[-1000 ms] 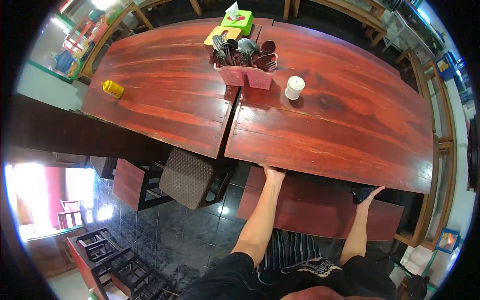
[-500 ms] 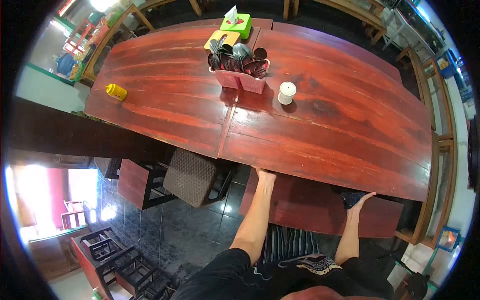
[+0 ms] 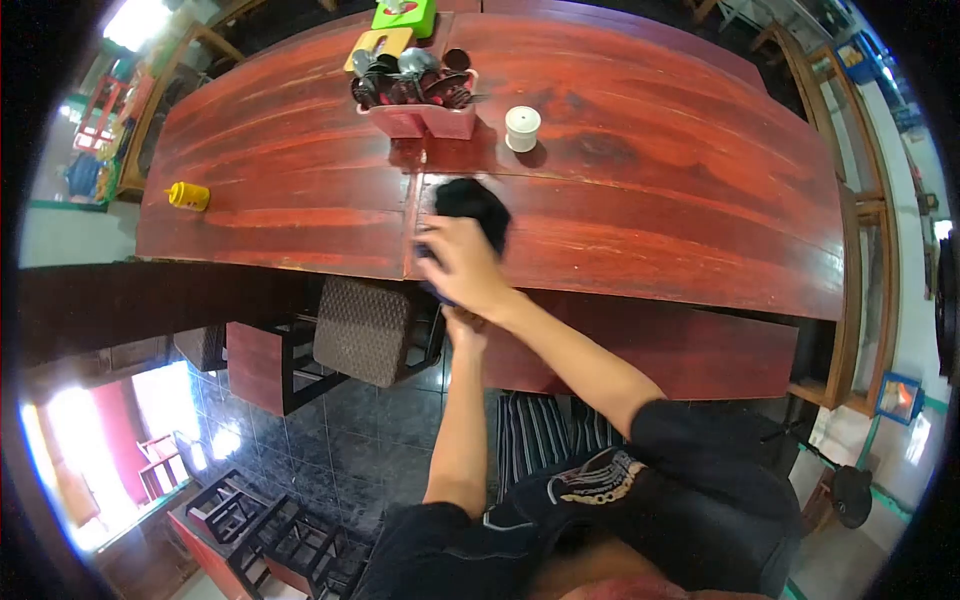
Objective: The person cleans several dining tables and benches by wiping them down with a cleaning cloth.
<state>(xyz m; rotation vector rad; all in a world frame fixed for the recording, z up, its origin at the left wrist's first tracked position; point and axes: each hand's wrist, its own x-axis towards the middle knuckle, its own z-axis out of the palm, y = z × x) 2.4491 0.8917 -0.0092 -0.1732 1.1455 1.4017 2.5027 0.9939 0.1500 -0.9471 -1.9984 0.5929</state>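
A dark, cloth-like bundle (image 3: 472,208) shows over the near edge of the table, blurred by motion; its exact kind is unclear. My right hand (image 3: 462,262) reaches across to the left with its fingers curled round the dark cloth, and some of it shows below those fingers. Just beneath it, at the table edge, is my left hand (image 3: 466,325), close under the cloth, its fingers mostly hidden. The reddish wooden table (image 3: 650,235) spreads out in front of both hands.
On the table stand a pink basket of spoons and ladles (image 3: 447,122), a white lidded cup (image 3: 522,129), a yellow squeeze bottle (image 3: 188,196) and a green tissue box (image 3: 405,17). A red bench (image 3: 650,345) and a woven stool (image 3: 362,332) sit below the near edge.
My right hand has swung from the right side over to the left with the dark cloth, meeting my left hand. My left hand has shifted slightly left; the view has tilted too.
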